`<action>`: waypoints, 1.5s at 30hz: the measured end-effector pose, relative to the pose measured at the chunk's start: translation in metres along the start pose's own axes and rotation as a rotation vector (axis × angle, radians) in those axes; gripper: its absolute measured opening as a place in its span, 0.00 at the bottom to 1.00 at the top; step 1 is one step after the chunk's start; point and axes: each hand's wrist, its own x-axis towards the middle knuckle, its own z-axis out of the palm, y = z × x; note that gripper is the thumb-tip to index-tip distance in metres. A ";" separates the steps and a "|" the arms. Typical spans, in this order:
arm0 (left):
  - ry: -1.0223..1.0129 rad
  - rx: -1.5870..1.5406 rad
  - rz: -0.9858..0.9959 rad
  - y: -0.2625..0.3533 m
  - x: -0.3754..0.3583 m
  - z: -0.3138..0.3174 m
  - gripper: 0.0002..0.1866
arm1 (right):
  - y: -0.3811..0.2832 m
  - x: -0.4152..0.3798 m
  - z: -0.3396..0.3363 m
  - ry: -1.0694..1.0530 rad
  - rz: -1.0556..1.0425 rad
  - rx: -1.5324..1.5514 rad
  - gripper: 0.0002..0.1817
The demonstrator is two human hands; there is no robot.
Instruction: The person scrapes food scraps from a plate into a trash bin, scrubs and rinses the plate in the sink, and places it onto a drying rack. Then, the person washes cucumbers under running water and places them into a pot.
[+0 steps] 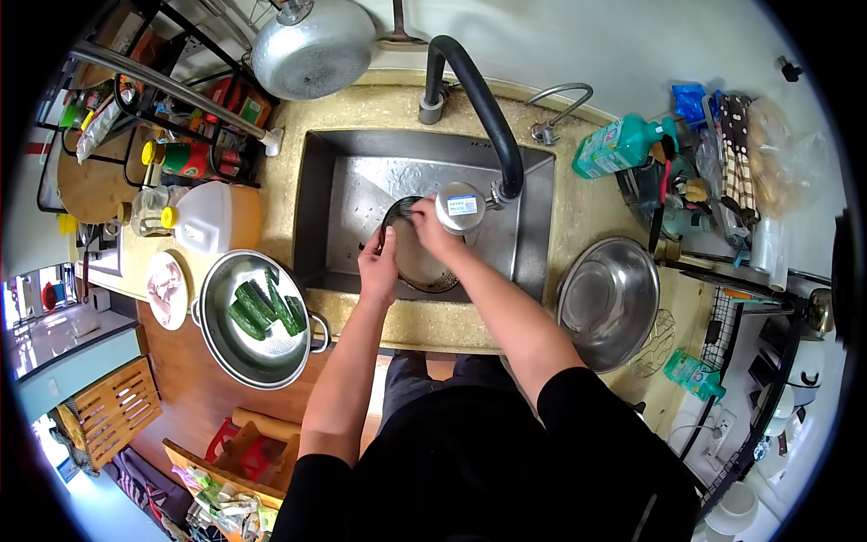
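In the steel sink (316,217) stands a round bowl (424,257) with a dark rim, tilted a little. My left hand (377,266) grips its left edge, thumb up along the rim. The fingers of my right hand (435,230) are bent together at the bowl's upper inner side, by a dark patch; whatever they pinch is too small to tell. Just above that hand hangs the round faucet head (459,208), with a white label on top, and it hides part of the bowl. The black faucet neck (479,108) arches over the sink.
Left of the sink, a steel colander (208,334) holds several dark green cucumbers (262,307), beside a plate of pale meat (165,289) and a large yellow-capped jug (212,217). To the right are a steel basin (610,303) and a green detergent bottle (623,144).
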 end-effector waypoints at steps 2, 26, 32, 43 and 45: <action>0.000 0.010 0.041 0.004 0.002 0.003 0.22 | 0.038 -0.006 -0.004 0.048 0.055 -0.184 0.02; 0.036 0.431 0.414 -0.001 0.018 0.033 0.25 | -0.057 -0.052 -0.077 -0.457 0.119 -0.040 0.08; 0.009 0.366 0.427 -0.008 0.018 0.036 0.25 | -0.029 -0.030 -0.089 -0.228 0.215 -0.365 0.06; -0.157 0.141 0.216 -0.074 0.052 0.088 0.30 | 0.012 -0.049 -0.096 0.251 0.551 0.111 0.06; -0.149 0.208 0.110 -0.128 0.082 0.096 0.33 | 0.026 -0.049 -0.101 0.240 0.472 -0.022 0.06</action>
